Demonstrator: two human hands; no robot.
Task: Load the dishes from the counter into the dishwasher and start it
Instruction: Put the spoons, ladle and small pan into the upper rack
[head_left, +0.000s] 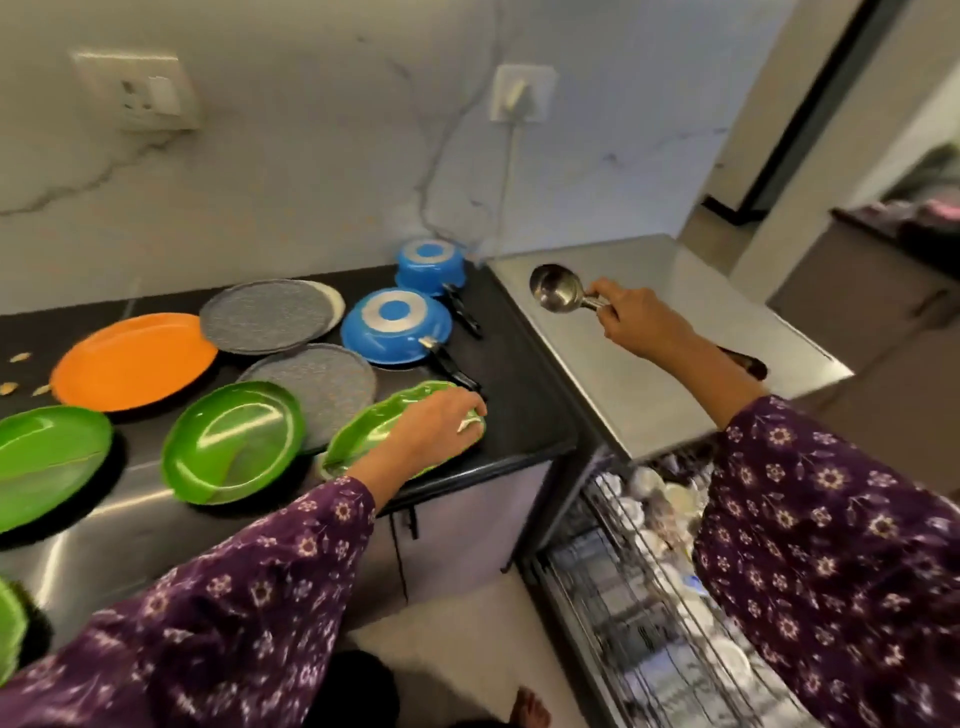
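Now mid-loading — left hand (434, 423) clasps green plate (374, 434), right hand (631, 317) closed on ladle (558, 288); next, rack (639, 587) — likely.

A home kitchen: dark counter (524, 415) with plates and pans, marble backsplash (311, 156), open dishwasher (613, 597).

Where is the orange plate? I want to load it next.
In the head view, the orange plate lies on the left of the dark counter, behind the green plates, its right edge beside a grey plate.
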